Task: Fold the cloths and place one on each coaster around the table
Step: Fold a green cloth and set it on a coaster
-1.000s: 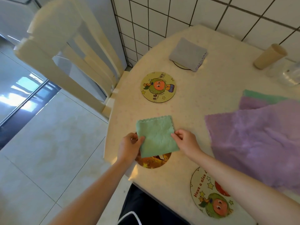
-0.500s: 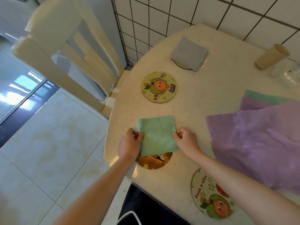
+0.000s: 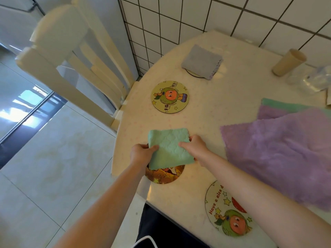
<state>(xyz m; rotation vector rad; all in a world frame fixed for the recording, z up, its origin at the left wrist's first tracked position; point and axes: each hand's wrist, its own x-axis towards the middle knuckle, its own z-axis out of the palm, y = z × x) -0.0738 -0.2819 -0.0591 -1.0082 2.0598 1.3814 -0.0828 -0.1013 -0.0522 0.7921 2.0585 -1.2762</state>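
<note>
A folded green cloth (image 3: pixel 169 147) lies over the far part of a brown coaster (image 3: pixel 165 175) near the table's left edge. My left hand (image 3: pixel 141 154) pinches the cloth's left side and my right hand (image 3: pixel 196 149) pinches its right side. Further back, a bare round coaster with a green cartoon figure (image 3: pixel 170 96) lies flat. A folded grey cloth (image 3: pixel 201 61) rests on another coaster (image 3: pixel 194 74) at the far end. A fourth bare coaster (image 3: pixel 226 212) lies near the front edge under my right forearm.
A spread purple cloth (image 3: pixel 279 151) covers the right side of the table, over a second purple cloth (image 3: pixel 270 111) and a green one (image 3: pixel 286 105). A beige cup (image 3: pixel 288 62) lies tilted near the tiled wall. A cream chair (image 3: pixel 71 68) stands left of the table.
Both hands have shifted their hold inward on the green cloth, which has lifted slightly off the brown coaster. Everything else has stayed in place.
</note>
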